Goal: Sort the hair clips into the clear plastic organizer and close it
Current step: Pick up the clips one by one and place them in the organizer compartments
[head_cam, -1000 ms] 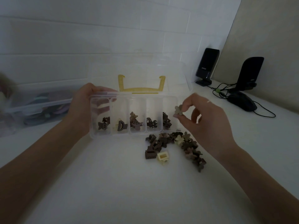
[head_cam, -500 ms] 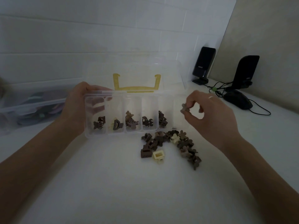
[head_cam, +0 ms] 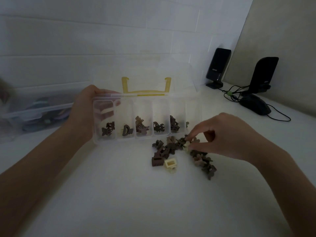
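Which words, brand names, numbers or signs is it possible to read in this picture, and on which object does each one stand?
Small light logo on the front of the left black speaker: too blurred to read with certainty.
Faint mark low on the right black speaker: too small and dark to read.
Clear organizer, its yellow handle and the hair clips: no text visible.
Storage box at far left: no text visible.
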Available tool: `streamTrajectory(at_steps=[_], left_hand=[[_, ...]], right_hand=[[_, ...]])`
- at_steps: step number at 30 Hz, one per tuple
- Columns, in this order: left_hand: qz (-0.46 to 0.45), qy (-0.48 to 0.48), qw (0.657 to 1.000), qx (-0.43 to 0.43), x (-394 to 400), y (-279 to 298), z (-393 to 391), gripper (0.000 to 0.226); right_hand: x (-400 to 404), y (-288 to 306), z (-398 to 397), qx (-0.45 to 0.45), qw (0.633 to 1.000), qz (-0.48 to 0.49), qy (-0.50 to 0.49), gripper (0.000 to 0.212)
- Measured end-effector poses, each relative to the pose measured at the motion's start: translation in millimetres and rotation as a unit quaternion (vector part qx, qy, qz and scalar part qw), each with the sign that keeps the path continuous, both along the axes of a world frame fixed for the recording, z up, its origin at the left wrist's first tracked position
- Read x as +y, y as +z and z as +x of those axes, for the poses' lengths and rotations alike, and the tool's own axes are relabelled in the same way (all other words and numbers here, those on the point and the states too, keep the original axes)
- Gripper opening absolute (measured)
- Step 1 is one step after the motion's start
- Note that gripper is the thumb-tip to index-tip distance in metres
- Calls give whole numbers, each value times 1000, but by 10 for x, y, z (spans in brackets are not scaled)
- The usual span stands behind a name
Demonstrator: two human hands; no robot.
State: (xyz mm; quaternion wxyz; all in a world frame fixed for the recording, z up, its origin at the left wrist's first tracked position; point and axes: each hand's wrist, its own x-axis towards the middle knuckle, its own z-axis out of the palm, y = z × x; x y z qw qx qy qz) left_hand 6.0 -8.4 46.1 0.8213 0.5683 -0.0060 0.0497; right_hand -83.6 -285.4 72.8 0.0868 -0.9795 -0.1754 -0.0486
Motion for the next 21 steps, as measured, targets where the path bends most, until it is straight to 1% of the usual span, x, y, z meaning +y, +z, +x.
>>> streamTrajectory(at_steps=[3, 6, 8, 10, 12, 14, 16, 17, 19, 21], left_hand=[[11, 6, 1000, 13, -27, 16, -18, 30], [18, 14, 1000, 15, -44, 32, -40, 39], [20, 16, 999, 19, -42, 34, -39, 33], [21, 14, 999, 20, -41, 28, -32, 29], [17, 12, 1000, 18, -41, 24, -32, 35], [13, 7, 1000, 22, -39, 31, -35, 42], [10, 2, 1000, 27, -37, 37, -33, 44], [9, 3, 1000, 28, -34, 37, -29, 44], [9, 7, 1000, 28, -30, 32, -26, 42], [15, 8, 1000, 22, -27, 26, -23, 33]], right_hand=[[30, -18, -13, -10, 999, -44, -22, 26], [-7, 2, 14, -62, 996, -35, -53, 25], [-46, 18, 33, -75, 994, -31, -78, 23], [-75, 10, 55, -48, 994, -40, -86, 22], [-70, -30, 71, -16, 995, -54, -79, 21], [-51, -78, 82, -10, 997, -52, -64, 14], [-42, -95, 88, -17, 998, -27, -51, 8], [-48, -90, 91, -22, 999, 0, -46, 11], [-80, -67, 98, -37, 995, 85, -35, 18], [-110, -50, 112, -77, 985, 145, -46, 15]])
